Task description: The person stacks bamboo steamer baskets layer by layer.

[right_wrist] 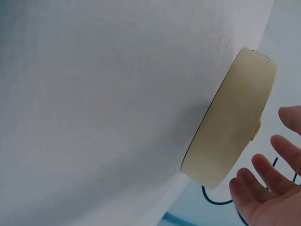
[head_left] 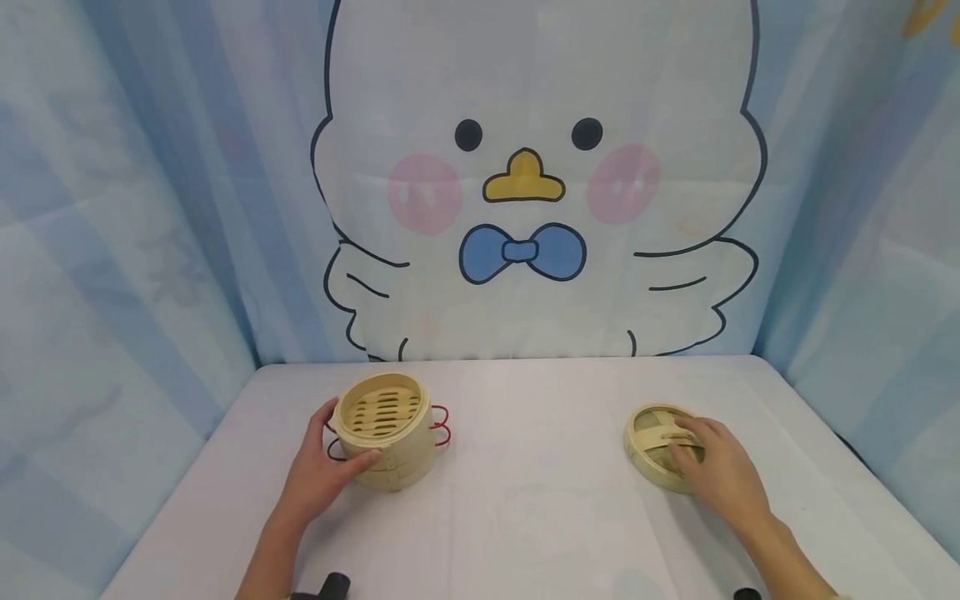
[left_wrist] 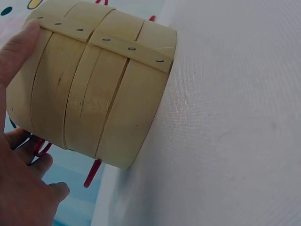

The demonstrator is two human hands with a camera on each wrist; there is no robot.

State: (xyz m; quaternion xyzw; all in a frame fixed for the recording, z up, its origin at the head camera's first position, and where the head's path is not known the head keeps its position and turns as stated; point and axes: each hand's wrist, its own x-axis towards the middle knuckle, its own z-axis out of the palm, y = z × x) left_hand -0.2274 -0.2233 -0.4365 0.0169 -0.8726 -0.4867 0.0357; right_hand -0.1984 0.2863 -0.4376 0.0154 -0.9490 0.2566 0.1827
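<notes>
Left hand (head_left: 318, 475) clamps the steamer basket (head_left: 384, 429) lower left, steadying it on the desk (head_left: 525, 500); right hand (head_left: 716, 471) rests flat-fingered on the lid (head_left: 651, 446).

Two bare hands (head_left: 318, 475), forearms unsleeved

left hand (head_left: 324, 475): curled round the near-left side of the bamboo steamer basket (head_left: 384, 429), thumb on its front wall
steamer basket: upright on the white table (head_left: 540, 517), open top showing a slatted floor, red wire handles (head_left: 440, 425) at its sides
right hand (head_left: 716, 471): fingers laid over the top of the bamboo lid (head_left: 660, 446)
lid: lying flat on the table, well apart from the basket
backdrop: cartoon chick (head_left: 525, 183) with a blue bow tie (head_left: 522, 252), on blue striped cloth
</notes>
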